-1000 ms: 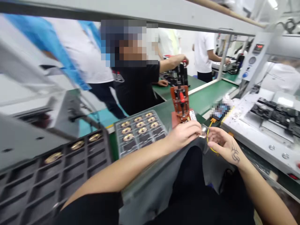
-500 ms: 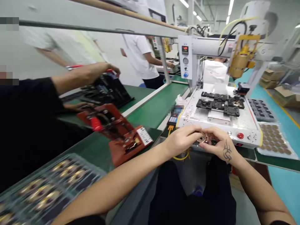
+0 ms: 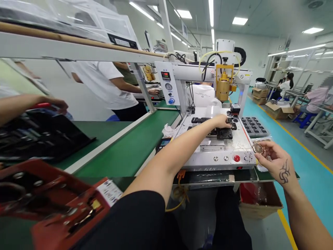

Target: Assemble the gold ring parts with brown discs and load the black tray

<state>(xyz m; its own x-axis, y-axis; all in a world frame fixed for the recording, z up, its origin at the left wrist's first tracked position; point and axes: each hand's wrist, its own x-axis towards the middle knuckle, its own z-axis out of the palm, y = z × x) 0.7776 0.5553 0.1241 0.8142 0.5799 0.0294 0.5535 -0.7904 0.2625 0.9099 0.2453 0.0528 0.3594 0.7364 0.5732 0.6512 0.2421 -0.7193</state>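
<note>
My right hand (image 3: 275, 159) pinches a round, gold-rimmed watch case (image 3: 257, 148) between thumb and fingers, off the front right corner of the white machine base (image 3: 192, 158). My left hand (image 3: 221, 121) reaches over the base to the right end of the black fixture (image 3: 225, 134). Its fingers are bent down and closed at the fixture; what lies between the fingertips is hidden. The left forearm covers much of the fixture's middle. Above and behind that hand hangs the machine's brass-coloured head (image 3: 223, 91).
A red hand press (image 3: 62, 201) stands at the lower left. Beyond it, a co-worker's hand (image 3: 58, 104) is at a black tray (image 3: 49, 135). A green conveyor (image 3: 130, 154) runs alongside the machine. A tray of dark parts (image 3: 253, 126) lies right of the base; a cardboard box (image 3: 260, 208) sits below.
My hands have parted: the left has moved forward to the fixture, while the right keeps the watch case and has moved right. The view has turned right.
</note>
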